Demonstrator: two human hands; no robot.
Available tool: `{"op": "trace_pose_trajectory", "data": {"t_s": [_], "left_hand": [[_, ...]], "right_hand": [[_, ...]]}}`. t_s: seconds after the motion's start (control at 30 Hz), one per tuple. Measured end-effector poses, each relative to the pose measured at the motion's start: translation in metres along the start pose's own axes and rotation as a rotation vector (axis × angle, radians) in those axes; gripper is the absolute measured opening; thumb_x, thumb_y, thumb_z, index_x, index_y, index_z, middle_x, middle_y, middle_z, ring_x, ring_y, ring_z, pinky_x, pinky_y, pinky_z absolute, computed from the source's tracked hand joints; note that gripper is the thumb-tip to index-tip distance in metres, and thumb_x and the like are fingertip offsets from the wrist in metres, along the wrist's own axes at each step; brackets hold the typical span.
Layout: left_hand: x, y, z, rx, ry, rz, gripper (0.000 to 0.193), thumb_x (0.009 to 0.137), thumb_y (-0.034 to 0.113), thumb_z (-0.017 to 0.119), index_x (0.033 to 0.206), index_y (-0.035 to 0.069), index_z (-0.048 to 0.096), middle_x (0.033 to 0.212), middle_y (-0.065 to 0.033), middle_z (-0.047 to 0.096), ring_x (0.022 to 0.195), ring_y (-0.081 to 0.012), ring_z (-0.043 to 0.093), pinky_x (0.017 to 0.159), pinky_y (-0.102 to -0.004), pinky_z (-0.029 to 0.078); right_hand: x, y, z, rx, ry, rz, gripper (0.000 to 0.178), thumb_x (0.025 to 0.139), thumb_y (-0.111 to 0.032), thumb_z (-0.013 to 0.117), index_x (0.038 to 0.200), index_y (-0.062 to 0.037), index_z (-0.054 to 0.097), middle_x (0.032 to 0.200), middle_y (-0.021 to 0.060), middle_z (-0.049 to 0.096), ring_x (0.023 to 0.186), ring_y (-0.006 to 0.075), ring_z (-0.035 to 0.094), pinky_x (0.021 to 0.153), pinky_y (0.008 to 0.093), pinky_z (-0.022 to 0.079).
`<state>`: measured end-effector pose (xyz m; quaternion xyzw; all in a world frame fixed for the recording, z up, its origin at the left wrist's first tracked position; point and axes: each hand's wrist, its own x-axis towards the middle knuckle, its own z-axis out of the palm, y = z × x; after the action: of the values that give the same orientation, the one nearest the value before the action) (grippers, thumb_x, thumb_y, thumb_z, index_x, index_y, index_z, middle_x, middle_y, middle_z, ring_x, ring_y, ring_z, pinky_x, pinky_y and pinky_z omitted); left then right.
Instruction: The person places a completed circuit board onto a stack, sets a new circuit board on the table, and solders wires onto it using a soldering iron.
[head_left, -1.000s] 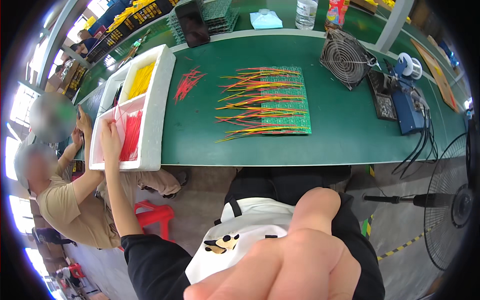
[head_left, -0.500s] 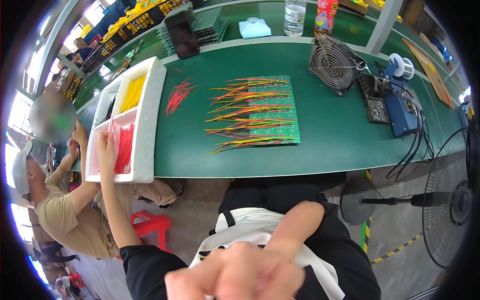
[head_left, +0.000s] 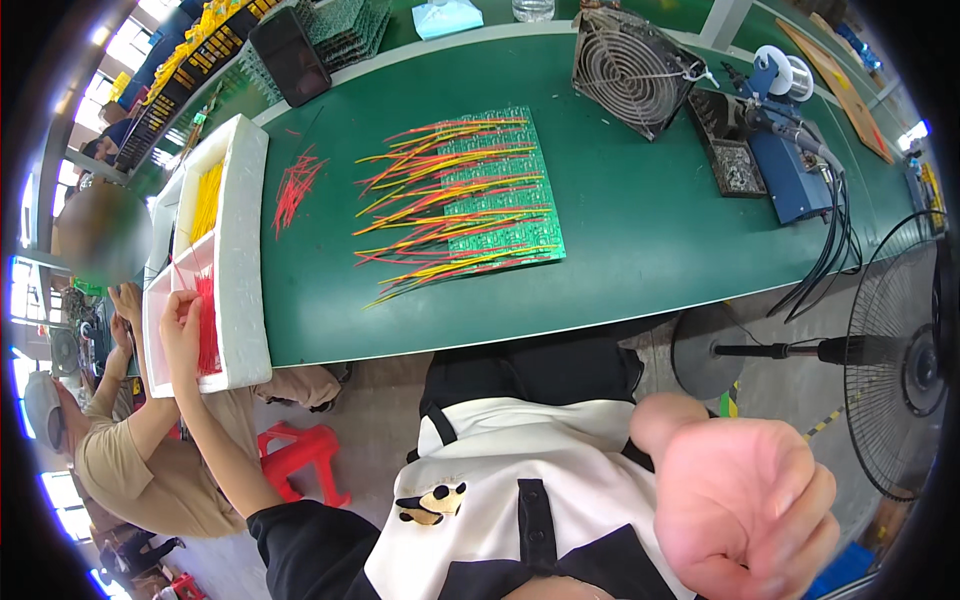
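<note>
Right hand (head_left: pixel 750 505) has swung rightward, clenched, while the left hand (head_left: pixel 182 328) pinches a red wire (head_left: pixel 179 272).

Left arm (head_left: pixel 225 450) stretched out to the left, right hand (head_left: pixel 745 500) on the near right.
The left hand (head_left: pixel 182 325) is farther off, thumb and fingers bent and drawn together; the right one curls its fingers loosely inward.

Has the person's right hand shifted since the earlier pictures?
Yes. Judged against the standing fan, the right hand has moved rightward in the view, closing much of the visible gap between them.
</note>
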<state>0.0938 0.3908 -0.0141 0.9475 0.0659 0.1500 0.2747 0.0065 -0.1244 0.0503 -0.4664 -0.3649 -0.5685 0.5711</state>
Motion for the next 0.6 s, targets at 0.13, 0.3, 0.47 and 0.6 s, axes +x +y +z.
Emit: {"op": "trace_pose_trajectory", "data": {"t_s": [0.13, 0.3, 0.47, 0.6], "left_hand": [[-0.003, 0.006, -0.002, 0.022, -0.029, -0.026, 0.009, 0.085, 0.006, 0.054, 0.086, -0.002, 0.056, 0.073, -0.0029, 0.055, 0.069, -0.008, 0.049, 0.065, -0.0218, 0.04], [-0.004, -0.008, -0.001, -0.061, -0.073, -0.012, 0.011, 0.087, 0.007, 0.052, 0.086, -0.002, 0.056, 0.073, -0.0005, 0.054, 0.068, -0.0062, 0.047, 0.063, -0.0196, 0.039], [0.0, -0.001, 0.004, -0.118, -0.091, -0.002, 0.014, 0.088, 0.01, 0.051, 0.086, -0.003, 0.057, 0.073, 0.0006, 0.054, 0.066, -0.0051, 0.047, 0.062, -0.0189, 0.038], [-0.002, 0.002, -0.003, -0.105, -0.074, -0.004, 0.014, 0.088, 0.01, 0.051, 0.086, -0.002, 0.057, 0.073, 0.0006, 0.055, 0.067, -0.0051, 0.048, 0.062, -0.0188, 0.039]], "right_hand": [[0.012, 0.008, -0.02, 0.361, -0.209, 0.06, 0.011, 0.085, -0.012, 0.055, 0.095, -0.0171, 0.058, 0.094, -0.0083, 0.055, 0.095, 0.0079, 0.054, 0.081, 0.0286, 0.043], [0.017, -0.009, -0.049, 0.56, -0.251, 0.328, 0.014, 0.086, -0.011, 0.054, 0.097, -0.0161, 0.06, 0.102, -0.01, 0.057, 0.097, 0.0053, 0.055, 0.084, 0.0274, 0.043], [0.018, -0.01, -0.023, 0.523, -0.044, 0.206, 0.012, 0.083, -0.014, 0.053, 0.092, -0.0171, 0.062, 0.098, -0.011, 0.058, 0.091, 0.005, 0.055, 0.081, 0.0239, 0.043], [0.016, 0.008, -0.004, 0.523, 0.071, 0.11, 0.01, 0.082, -0.016, 0.054, 0.089, -0.0141, 0.061, 0.091, -0.0055, 0.06, 0.083, 0.008, 0.055, 0.075, 0.0224, 0.043]]}}
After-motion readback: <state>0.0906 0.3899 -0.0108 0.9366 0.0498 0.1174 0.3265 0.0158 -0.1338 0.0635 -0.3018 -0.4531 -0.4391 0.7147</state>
